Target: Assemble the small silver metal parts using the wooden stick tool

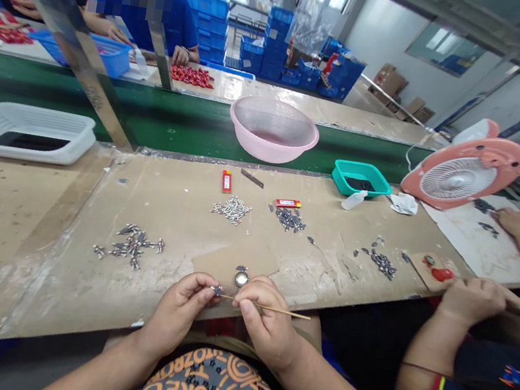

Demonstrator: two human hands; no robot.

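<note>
Between the thumb and fingers of my left hand [185,301] is pinched a small dark grey piece [217,291] with a pale end. My right hand [266,313] grips a thin wooden stick [291,314], its tip touching or very near that piece. Just beyond my fingers, a bottle cap [241,279] with something whitish in it rests on a cardboard sheet [216,257]. One more dark piece [242,268] lies at the cap's far edge. Small piles lie around: silvery white parts [231,209], dark grey parts [289,219], and dark-and-silver pieces [130,244] to the left.
Two red lighters [227,181] [288,204] and a metal blade [252,178] lie behind the piles. Farther back are a pink basin [271,151], a green tray [341,174], a small white bottle [354,200] and a pig-shaped fan [468,174]. A co-worker's hands [473,302] are close on the right.
</note>
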